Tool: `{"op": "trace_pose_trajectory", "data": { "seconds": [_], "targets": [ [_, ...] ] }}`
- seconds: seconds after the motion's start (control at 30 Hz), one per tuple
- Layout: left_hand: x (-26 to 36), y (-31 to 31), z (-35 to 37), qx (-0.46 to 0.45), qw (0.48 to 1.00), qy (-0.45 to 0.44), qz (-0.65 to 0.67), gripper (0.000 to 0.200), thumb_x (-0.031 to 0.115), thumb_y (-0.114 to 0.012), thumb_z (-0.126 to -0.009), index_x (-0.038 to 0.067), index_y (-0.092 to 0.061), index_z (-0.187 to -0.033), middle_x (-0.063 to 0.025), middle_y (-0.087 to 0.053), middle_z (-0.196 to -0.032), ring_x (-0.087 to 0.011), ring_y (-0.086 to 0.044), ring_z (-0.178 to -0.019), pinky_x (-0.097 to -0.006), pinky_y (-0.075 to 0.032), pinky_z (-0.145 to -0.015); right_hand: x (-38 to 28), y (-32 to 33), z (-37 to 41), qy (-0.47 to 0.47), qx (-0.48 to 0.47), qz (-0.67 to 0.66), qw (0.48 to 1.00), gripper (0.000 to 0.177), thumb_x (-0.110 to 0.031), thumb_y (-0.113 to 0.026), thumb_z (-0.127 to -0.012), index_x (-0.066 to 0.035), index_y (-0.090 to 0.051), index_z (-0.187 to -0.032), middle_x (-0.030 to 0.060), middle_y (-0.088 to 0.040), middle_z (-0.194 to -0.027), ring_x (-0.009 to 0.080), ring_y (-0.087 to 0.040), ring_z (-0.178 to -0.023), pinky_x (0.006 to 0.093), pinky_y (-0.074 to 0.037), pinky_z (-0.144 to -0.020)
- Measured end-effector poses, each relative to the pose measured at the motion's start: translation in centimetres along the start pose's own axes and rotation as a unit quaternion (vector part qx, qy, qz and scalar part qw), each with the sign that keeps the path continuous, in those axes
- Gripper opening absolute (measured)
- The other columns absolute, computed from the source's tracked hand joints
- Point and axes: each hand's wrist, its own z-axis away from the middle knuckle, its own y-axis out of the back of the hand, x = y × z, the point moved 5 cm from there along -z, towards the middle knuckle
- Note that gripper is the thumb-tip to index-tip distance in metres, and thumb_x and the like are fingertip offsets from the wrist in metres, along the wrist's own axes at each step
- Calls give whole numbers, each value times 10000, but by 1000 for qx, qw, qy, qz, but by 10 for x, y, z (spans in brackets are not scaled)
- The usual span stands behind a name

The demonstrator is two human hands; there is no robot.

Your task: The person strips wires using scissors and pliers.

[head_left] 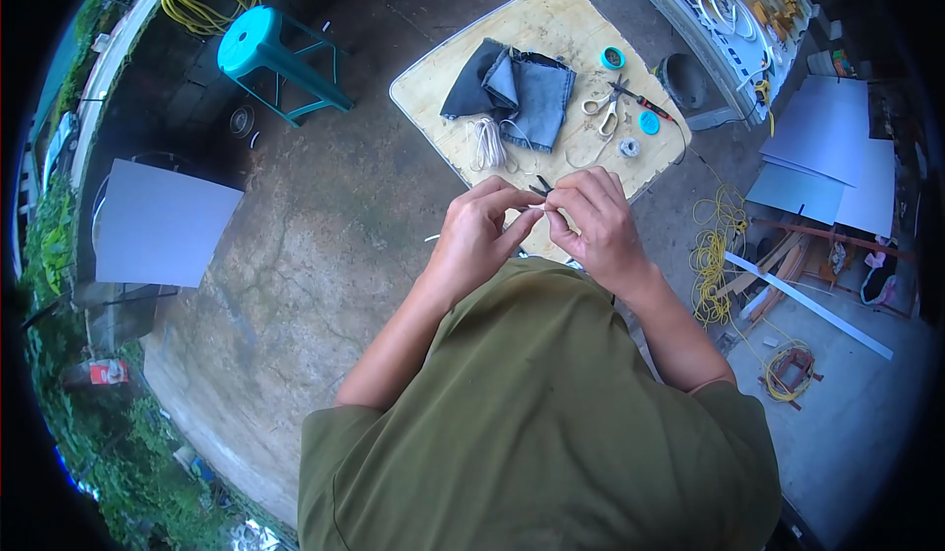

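My left hand [480,226] and my right hand [598,224] meet over the near edge of a worn wooden table [418,89]. Both are closed in a pinch, fingertips almost touching, on what looks like a thin white cord [537,208]. Just beyond the fingertips is a black-tipped tool [540,185], partly hidden by my hands. Farther up the tabletop lie folded denim pieces [541,103], with a bundle of white cord [487,145] beside them. Scissors [608,113] with cream handles rest to the right, near a red-and-black tool [645,100].
On the table's right side are a small round tin [612,57], a teal lid [648,122] and a small spool [629,147]. A teal stool [285,54] stands at upper left. Yellow cable [719,256] and wood strips [778,275] lie on the floor at right.
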Motion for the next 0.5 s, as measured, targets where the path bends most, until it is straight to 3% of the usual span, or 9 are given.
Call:
{"op": "trace_pose_trajectory", "data": {
  "seconds": [0.23, 0.33, 0.43, 0.5],
  "targets": [
    [3, -1, 3, 55, 994, -91, -41, 135, 27, -801, -864, 42, -755, -989, -50, -666, -943, -137, -583, -670, -295, -454, -555, 7, -4, 5, -78, -2, -79, 994, 191, -12, -746, -782, -66, -637, -930, 71, -627, -964, 293, -618, -955, 419, -478, -848],
    [3, -2, 4, 75, 977, -153, -127, 159, 22, -810, -824, 68, -747, -962, -51, -683, -977, -194, -656, -769, -324, -499, -615, 10, -7, 8, -156, 5, -156, 975, 145, -9, -728, -809, -52, -638, -914, 84, -629, -929, 282, -638, -908, 392, -498, -837],
    [10, -1, 6, 103, 957, -208, -173, 197, 25, -821, -775, 96, -738, -939, -48, -688, -977, -233, -662, -826, -357, -505, -681, 15, -12, 14, -240, -11, -257, 936, 102, -20, -730, -854, -36, -645, -909, 68, -653, -897, 216, -646, -843, 331, -507, -813],
    [13, -1, 8, 104, 949, -223, -195, 223, 38, -830, -755, 104, -740, -948, -39, -691, -982, -235, -660, -837, -364, -490, -709, 24, -24, 24, -329, -37, -354, 875, 77, -47, -727, -903, -32, -657, -930, 42, -669, -900, 161, -633, -827, 292, -499, -811]
  ]
}}
